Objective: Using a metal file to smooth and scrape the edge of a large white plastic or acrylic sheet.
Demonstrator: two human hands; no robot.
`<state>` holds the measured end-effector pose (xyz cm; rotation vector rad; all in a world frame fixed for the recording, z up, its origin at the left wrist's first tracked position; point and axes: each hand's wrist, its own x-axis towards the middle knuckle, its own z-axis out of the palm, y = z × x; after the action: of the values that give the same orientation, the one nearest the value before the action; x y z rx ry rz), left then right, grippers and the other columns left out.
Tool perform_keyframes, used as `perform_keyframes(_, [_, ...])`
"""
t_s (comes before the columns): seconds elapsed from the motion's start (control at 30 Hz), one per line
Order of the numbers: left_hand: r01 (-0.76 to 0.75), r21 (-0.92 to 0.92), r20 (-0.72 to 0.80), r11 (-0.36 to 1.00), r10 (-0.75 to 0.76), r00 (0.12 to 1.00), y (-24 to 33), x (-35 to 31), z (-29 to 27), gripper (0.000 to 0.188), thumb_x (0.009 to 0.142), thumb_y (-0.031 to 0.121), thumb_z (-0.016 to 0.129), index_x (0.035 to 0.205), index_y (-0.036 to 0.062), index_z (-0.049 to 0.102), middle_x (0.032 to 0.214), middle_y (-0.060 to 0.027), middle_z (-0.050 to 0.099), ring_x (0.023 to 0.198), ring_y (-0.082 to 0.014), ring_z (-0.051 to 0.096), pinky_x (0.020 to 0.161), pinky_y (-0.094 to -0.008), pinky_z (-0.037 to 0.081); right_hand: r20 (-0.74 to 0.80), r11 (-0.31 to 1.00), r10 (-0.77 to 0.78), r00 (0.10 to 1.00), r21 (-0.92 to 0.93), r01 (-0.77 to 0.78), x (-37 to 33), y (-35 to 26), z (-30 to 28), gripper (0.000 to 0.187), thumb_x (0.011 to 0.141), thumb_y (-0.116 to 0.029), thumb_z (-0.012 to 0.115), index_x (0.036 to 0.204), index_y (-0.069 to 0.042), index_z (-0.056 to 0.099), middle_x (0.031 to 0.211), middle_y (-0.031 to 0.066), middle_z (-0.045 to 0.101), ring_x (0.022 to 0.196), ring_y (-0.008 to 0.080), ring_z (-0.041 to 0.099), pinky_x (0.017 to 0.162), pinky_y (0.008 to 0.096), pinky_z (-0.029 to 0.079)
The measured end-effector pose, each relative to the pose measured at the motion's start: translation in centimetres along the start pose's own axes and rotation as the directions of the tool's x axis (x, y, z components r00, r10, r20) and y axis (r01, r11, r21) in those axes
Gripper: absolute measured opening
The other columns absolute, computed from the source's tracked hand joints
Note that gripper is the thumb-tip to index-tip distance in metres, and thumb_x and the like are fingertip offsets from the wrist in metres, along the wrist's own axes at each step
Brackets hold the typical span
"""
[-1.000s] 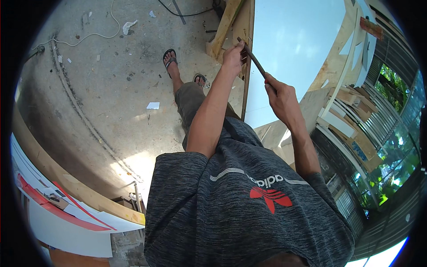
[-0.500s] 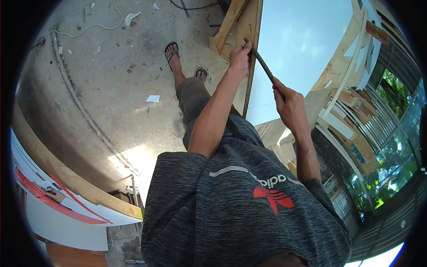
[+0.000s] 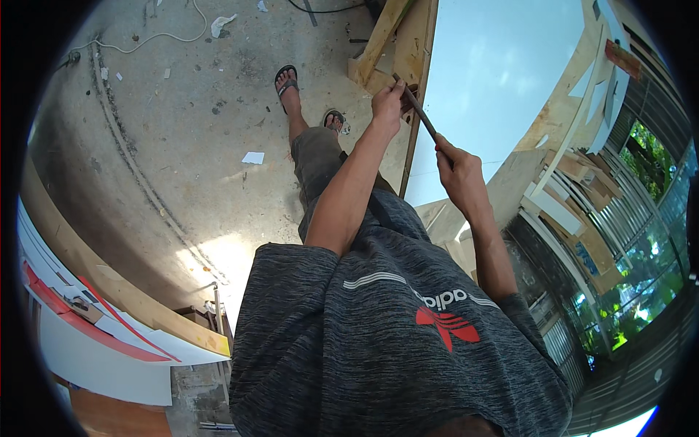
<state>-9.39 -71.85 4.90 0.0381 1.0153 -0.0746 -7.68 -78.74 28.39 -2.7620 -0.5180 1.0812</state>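
A long, dark, slim file [image 3: 418, 109] lies slantwise across the left edge of a large white-faced panel [image 3: 495, 87]. My left hand [image 3: 387, 111] is closed around its far end, with the thumb along the top and the tip poking out past it. At the near end my right hand [image 3: 464, 178] is wrapped around the file, so its handle is hidden. The file's middle crosses the panel's edge; whether it presses on that edge I cannot tell.
Wooden supports [image 3: 378, 51] stand under the panel's far left side. Wood offcuts [image 3: 582, 218] are stacked at the right. Another bench with a wooden edge [image 3: 145, 309] curves along the lower left. Paper scraps [image 3: 253, 157] and a pale cable [image 3: 156, 41] lie on the concrete floor.
Both hands and the file have shifted a little left and toward me, across the panel's edge. The grip of both hands stays the same. The view has shifted slightly.
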Motion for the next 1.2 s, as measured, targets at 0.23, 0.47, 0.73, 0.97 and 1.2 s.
perform_keyframes(0.23, [-0.069, 0.099, 0.157, 0.993, 0.053, 0.986, 0.5, -0.8, 1.2, 0.021, 0.104, 0.026, 0.065, 0.107, 0.0053, 0.067, 0.093, -0.0037, 0.068, 0.083, -0.0175, 0.067, 0.080, -0.0332, 0.055, -0.025, 0.997, 0.049, 0.998, -0.053, -0.051, -1.6, -2.9, -3.3, 0.035, 0.099, -0.006, 0.061, 0.133, -0.002, 0.067, 0.080, 0.0236, 0.069, 0.060, 0.0229, 0.061, 0.062, 0.0375, 0.049])
perform_keyframes(0.47, [0.026, -0.004, 0.030, 1.000, -0.026, 0.999, 0.8, 0.1, -0.2, 0.019, 0.104, 0.025, 0.064, 0.105, 0.0064, 0.065, 0.094, -0.0055, 0.068, 0.084, -0.0197, 0.067, 0.080, -0.0353, 0.057, 0.014, 0.996, -0.037, 0.999, -0.081, 0.038, 0.3, -0.3, 0.3, 0.034, 0.099, -0.006, 0.061, 0.132, -0.002, 0.067, 0.081, 0.0246, 0.069, 0.060, 0.0253, 0.063, 0.062, 0.0391, 0.049])
perform_keyframes(0.73, [0.002, 0.052, 0.048, 0.999, -0.005, 0.999, 0.8, -1.2, 1.4, 0.020, 0.105, 0.025, 0.063, 0.099, 0.0051, 0.066, 0.094, -0.0059, 0.068, 0.084, -0.0184, 0.067, 0.081, -0.0353, 0.057, -0.030, 0.999, -0.002, 1.000, -0.048, 0.000, -1.0, -0.3, -1.2, 0.035, 0.098, -0.007, 0.062, 0.132, -0.001, 0.067, 0.078, 0.0245, 0.069, 0.057, 0.0278, 0.062, 0.061, 0.0388, 0.049])
perform_keyframes(0.97, [-0.004, 0.131, 0.104, 0.991, -0.009, 0.995, 1.3, -0.3, -0.1, 0.023, 0.103, 0.028, 0.066, 0.105, 0.0047, 0.064, 0.101, -0.0067, 0.070, 0.095, -0.0218, 0.069, 0.095, -0.0423, 0.057, -0.062, 0.999, -0.032, 0.998, 0.034, 0.034, -0.7, -1.0, -0.5, 0.033, 0.097, -0.006, 0.060, 0.128, 0.000, 0.068, 0.085, 0.0279, 0.069, 0.073, 0.0427, 0.068, 0.068, 0.0457, 0.051])
perform_keyframes(1.2, [0.058, 0.091, 0.076, 0.994, -0.065, 0.995, 0.6, -1.7, -0.4, 0.018, 0.104, 0.025, 0.063, 0.106, 0.0063, 0.061, 0.102, -0.0071, 0.067, 0.093, -0.0219, 0.066, 0.087, -0.0418, 0.056, 0.010, 0.999, 0.035, 0.999, -0.021, -0.035, -2.0, 0.3, 1.2, 0.034, 0.100, -0.009, 0.062, 0.133, -0.003, 0.067, 0.082, 0.0224, 0.072, 0.060, 0.0201, 0.060, 0.063, 0.0367, 0.049])
